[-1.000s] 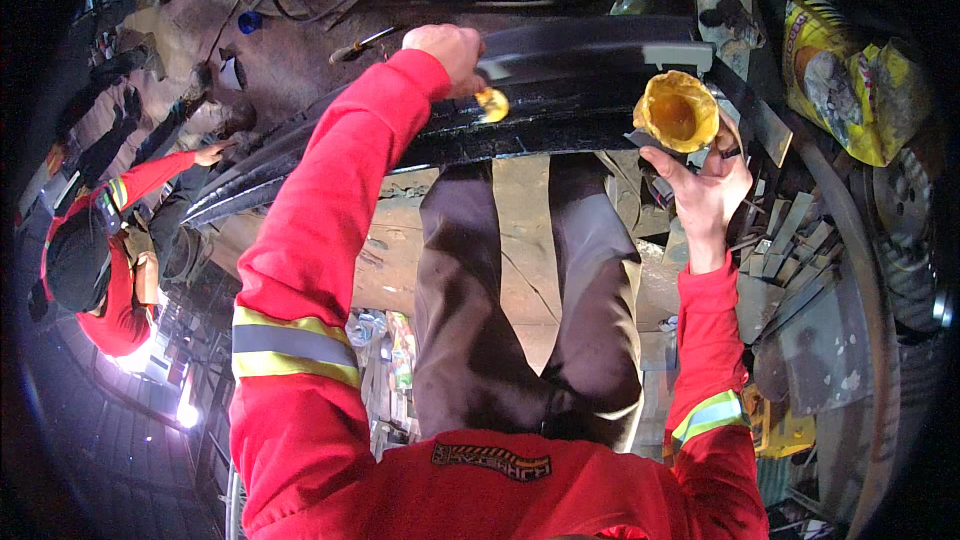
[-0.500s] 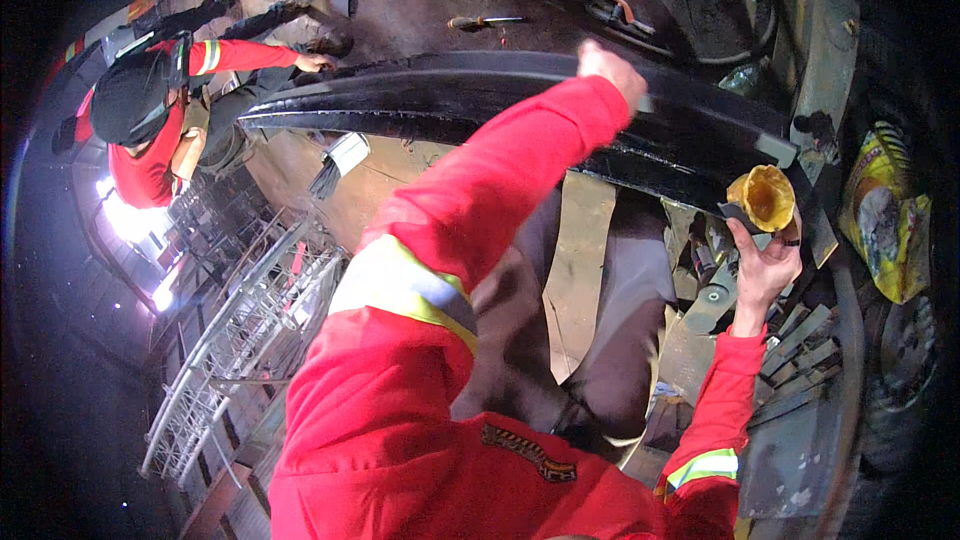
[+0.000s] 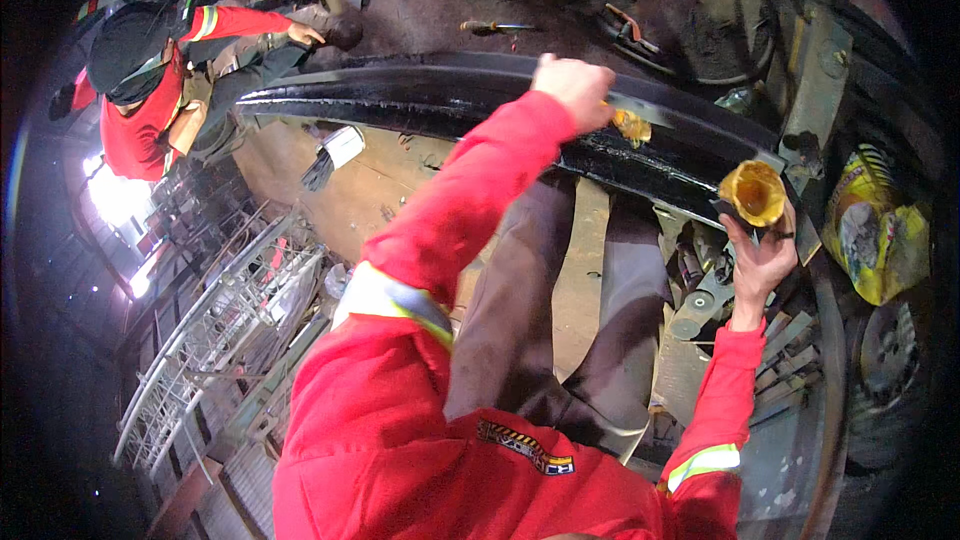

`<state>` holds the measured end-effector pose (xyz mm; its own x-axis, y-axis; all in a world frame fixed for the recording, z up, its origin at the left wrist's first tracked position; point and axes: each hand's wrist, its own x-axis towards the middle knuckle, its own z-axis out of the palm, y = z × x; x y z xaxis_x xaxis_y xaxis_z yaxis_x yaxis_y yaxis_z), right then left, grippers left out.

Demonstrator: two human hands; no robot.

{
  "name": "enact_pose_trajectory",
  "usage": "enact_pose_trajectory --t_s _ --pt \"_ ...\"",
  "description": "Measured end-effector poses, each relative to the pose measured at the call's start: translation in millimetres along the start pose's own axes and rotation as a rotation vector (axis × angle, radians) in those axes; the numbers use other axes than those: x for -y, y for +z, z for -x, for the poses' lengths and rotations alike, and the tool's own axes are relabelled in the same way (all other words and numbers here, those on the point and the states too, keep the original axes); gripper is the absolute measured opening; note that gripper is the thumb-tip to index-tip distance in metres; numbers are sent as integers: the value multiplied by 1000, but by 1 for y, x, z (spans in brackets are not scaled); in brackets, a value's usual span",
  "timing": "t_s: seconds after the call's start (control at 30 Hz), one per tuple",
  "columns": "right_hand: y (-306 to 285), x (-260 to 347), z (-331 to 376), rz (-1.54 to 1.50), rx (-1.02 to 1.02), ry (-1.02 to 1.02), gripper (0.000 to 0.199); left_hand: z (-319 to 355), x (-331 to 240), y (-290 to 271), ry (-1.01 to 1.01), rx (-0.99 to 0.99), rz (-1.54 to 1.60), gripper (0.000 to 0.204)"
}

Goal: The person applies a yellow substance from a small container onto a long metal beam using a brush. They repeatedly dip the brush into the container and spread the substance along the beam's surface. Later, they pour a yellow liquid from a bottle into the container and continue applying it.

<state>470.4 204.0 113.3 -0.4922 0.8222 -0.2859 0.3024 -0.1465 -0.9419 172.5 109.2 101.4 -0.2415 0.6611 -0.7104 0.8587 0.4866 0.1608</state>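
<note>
A long, curved black piece (image 3: 430,90) runs across the view, its dark surface glossy in places. Above its right half, my left hand (image 3: 575,93) is closed around what looks like a paintbrush (image 3: 632,127); its yellow, coated tip shows and the handle is mostly hidden by my fingers. At the right end of the piece, my right hand (image 3: 762,258) grips a yellow-coated cup (image 3: 754,192) from below. The cup's mouth is open toward me and its inside is amber-yellow.
A co-worker in red (image 3: 140,90) reaches a hand (image 3: 305,34) near the left end. Beyond lie a screwdriver (image 3: 497,28), a welding clamp (image 3: 632,28) and cable. A yellow bag (image 3: 880,230) stands at right, a metal lattice frame (image 3: 210,330) at lower left.
My left hand has moved left and slightly toward me, and the brush's yellow tip now shows. My right hand still holds the cup. The whole view has shifted slightly.
</note>
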Motion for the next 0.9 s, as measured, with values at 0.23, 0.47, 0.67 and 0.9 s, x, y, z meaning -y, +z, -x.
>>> enact_pose_trajectory --t_s 0.23,0.47,0.67,0.9 --pt "47 37 -17 205 74 -277 64 126 44 -138 297 -470 460 16" --pt "97 82 -11 169 94 -350 67 141 5 -207 787 -462 -134 17" --pt "133 102 -4 194 40 -360 68 165 10 -204 674 -464 -258 14" --pt "167 108 4 273 21 -438 65 162 17 -156 567 -490 -313 15"
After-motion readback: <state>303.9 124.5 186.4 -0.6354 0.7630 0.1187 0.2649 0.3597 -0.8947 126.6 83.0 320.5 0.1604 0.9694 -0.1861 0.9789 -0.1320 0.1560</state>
